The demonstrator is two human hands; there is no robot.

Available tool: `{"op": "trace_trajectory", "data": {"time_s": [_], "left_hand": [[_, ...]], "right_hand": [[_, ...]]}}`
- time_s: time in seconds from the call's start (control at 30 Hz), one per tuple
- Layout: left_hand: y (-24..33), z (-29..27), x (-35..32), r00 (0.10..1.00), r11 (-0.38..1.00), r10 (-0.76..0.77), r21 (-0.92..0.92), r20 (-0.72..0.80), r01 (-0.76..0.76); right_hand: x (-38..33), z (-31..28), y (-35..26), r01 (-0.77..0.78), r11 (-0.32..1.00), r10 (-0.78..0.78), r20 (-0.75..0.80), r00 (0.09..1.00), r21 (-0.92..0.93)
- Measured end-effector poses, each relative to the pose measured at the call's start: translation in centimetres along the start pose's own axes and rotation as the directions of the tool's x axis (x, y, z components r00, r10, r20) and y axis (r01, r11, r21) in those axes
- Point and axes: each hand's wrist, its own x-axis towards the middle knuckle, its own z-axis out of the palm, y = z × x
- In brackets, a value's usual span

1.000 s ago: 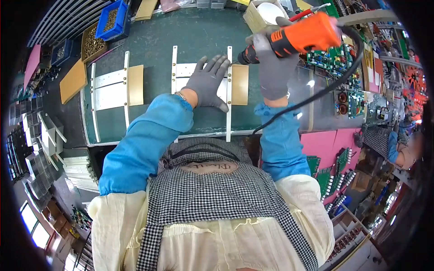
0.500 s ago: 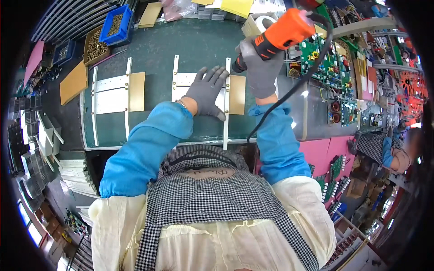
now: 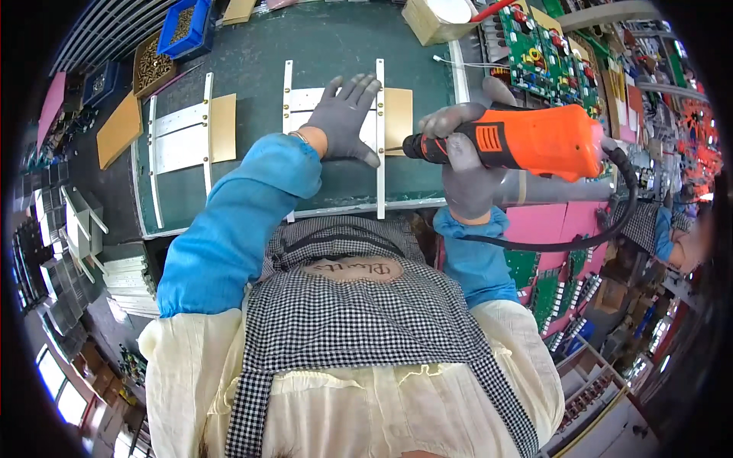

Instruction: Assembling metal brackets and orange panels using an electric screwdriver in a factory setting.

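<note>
My left hand (image 3: pixel 341 122), in a grey glove, lies flat with fingers spread over a white metal plate (image 3: pixel 305 100) and touches the right one of its two upright white rails (image 3: pixel 380 183). In my right hand (image 3: pixel 467 175), also gloved, is an orange and black electric screwdriver (image 3: pixel 538 141), held nearly level. Its bit points left and reaches the right rail near a lower brass-coloured screw; whether they touch I cannot tell. A tan sheet (image 3: pixel 398 114) sticks out beside that rail. To the left lies a similar assembly, with a white plate (image 3: pixel 182 151), rails and a tan sheet (image 3: pixel 224 128).
Blue bin (image 3: pixel 183 30) and cardboard box (image 3: pixel 155 74) of brass-coloured screws stand at the far left. Green circuit boards (image 3: pixel 534 53) lie to the right. The screwdriver's black cable (image 3: pixel 565 246) loops across my right forearm. Another person (image 3: pixel 672 237) is at the far right.
The screwdriver has come nearer to me and swung from a diagonal slant to nearly level, its bit now at the lower part of the right rail. My left hand stays on the assembly.
</note>
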Motion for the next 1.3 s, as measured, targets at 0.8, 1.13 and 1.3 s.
{"op": "trace_trajectory", "data": {"time_s": [0.8,1.13,1.3], "left_hand": [[0.1,-0.1,-0.1,1.0,1.0,-0.006,0.005,0.003,0.006],[-2.5,-1.6,-6.1,0.708,0.896,-0.423,-0.375,-0.565,0.237],[-4.1,-0.1,-8.1,0.494,0.487,-0.845,-0.673,-0.203,0.556]], "right_hand": [[-0.6,2.2,1.6,-0.025,0.906,0.026,-0.002,1.0,-0.422],[2.6,0.1,-3.4,0.196,0.965,-0.201,0.015,0.979,0.172],[2.8,0.8,-1.3,0.169,0.981,-0.154,-0.143,0.978,0.095]]}}
